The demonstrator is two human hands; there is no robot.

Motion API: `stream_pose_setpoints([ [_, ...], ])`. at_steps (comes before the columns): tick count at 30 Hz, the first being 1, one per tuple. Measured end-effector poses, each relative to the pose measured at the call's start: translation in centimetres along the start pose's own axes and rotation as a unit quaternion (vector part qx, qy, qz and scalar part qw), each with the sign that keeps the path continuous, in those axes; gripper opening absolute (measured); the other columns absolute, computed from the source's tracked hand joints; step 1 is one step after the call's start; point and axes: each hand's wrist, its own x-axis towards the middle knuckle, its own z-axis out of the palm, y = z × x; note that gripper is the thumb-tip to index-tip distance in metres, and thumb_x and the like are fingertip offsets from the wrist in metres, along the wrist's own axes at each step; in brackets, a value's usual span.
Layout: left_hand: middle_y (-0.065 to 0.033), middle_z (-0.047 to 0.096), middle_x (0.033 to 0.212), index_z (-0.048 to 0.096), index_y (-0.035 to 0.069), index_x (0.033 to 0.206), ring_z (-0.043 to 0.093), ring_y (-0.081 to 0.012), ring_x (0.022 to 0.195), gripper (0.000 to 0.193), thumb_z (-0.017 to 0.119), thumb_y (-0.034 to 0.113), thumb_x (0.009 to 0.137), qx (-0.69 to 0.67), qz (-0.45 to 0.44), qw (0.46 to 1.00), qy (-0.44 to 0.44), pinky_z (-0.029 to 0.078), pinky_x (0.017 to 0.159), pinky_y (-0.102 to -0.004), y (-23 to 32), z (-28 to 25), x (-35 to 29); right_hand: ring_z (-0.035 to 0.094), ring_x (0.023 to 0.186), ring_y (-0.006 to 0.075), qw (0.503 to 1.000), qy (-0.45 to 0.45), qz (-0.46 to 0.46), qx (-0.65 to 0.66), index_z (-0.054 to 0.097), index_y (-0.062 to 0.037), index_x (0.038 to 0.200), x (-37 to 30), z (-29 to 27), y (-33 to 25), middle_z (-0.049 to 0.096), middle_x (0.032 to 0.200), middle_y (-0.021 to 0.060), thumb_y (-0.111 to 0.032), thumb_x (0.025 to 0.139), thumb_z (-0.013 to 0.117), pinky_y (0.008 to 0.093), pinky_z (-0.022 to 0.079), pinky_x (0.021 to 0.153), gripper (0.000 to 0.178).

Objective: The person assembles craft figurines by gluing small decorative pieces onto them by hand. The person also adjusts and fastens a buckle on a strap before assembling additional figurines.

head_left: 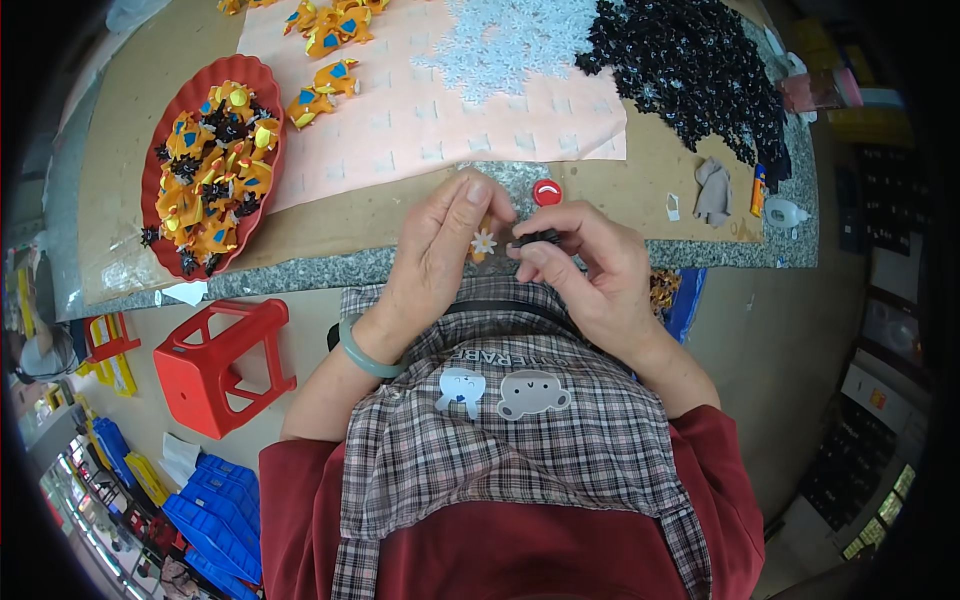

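Observation:
My left hand point(440, 245) is closed in front of my apron, its fingers curled round a small white flower-shaped piece point(483, 242). An orange tint shows just below that piece; what it belongs to is partly hidden by the fingers. Close beside it, my right hand point(603, 262) pinches a small black spiky piece point(540, 237) between thumb and fingers. Both hands are over the table's near edge, a short gap apart. Beyond them lies a round red cap point(547, 192).
At left, a red scalloped tray point(152, 205) holds orange winged figures and black pieces. More orange figures point(312, 100) lie on pink paper point(440, 130), near heaps of white pieces point(495, 45) and black pieces point(680, 75). A grey cloth point(713, 190) lies right; a red stool point(205, 375) stands below left.

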Motion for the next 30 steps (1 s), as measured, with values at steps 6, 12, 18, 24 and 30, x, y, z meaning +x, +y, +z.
stream_pose_setpoints([
  [6, -0.0022, 0.053, 0.074, 0.056, 0.001, 0.085, 0.048, -0.0094, 0.068, 0.038, 0.039, 0.029, 0.105, 0.043, 0.021, 0.999, 0.01, 0.041, 0.063, -0.0246, 0.09, -0.14, -0.26, 0.067, 0.065, 0.012, 0.987, -0.018, -0.087, -0.135, 0.062, 0.0019, 0.104, 0.01, 0.52, -0.03, 0.07, 0.081, 0.0088, 0.0, 0.09, 0.061, 0.0228, 0.053, 0.058, 0.014],
  [12, -0.0034, 0.053, 0.072, 0.055, 0.0, 0.086, 0.05, -0.0107, 0.068, 0.034, 0.041, 0.024, 0.104, 0.089, 0.042, 0.995, -0.005, 0.044, 0.063, -0.0263, 0.09, -0.16, -0.19, 0.067, 0.063, 0.0116, 0.982, -0.015, -0.109, -0.153, 0.063, 0.0002, 0.103, 0.02, 0.85, 0.5, 0.071, 0.078, 0.0071, 0.0, 0.088, 0.063, 0.0224, 0.052, 0.056, 0.015],
  [18, -0.0002, 0.05, 0.073, 0.054, 0.001, 0.083, 0.043, -0.0083, 0.07, 0.041, 0.037, 0.031, 0.106, 0.1, 0.035, 0.994, -0.011, 0.038, 0.063, -0.0232, 0.07, 0.06, -0.17, 0.067, 0.061, 0.0116, 0.974, -0.027, -0.123, -0.189, 0.064, -0.0002, 0.101, 0.07, 0.82, 0.51, 0.071, 0.081, 0.0078, -0.001, 0.086, 0.066, 0.0226, 0.052, 0.055, 0.015],
  [24, -0.0004, 0.051, 0.072, 0.056, 0.0, 0.083, 0.045, -0.008, 0.068, 0.041, 0.039, 0.029, 0.105, 0.119, 0.036, 0.992, -0.009, 0.039, 0.061, -0.024, 0.0, 0.0, -0.11, 0.069, 0.065, 0.0179, 0.948, -0.033, -0.187, -0.255, 0.064, -0.0003, 0.098, 0.22, 0.49, 0.8, 0.07, 0.084, 0.0104, -0.002, 0.082, 0.07, 0.026, 0.053, 0.055, 0.017],
  [30, -0.0033, 0.052, 0.065, 0.057, -0.001, 0.08, 0.046, -0.01, 0.057, 0.037, 0.044, 0.024, 0.103, 0.256, 0.061, 0.965, 0.008, 0.039, 0.054, -0.0266, 0.55, -0.47, 0.05, 0.068, 0.068, 0.0249, 0.904, -0.083, -0.199, -0.369, 0.06, 0.0002, 0.094, 0.01, 0.14, 0.13, 0.067, 0.08, 0.0116, -0.004, 0.079, 0.072, 0.0316, 0.054, 0.055, 0.019],
])
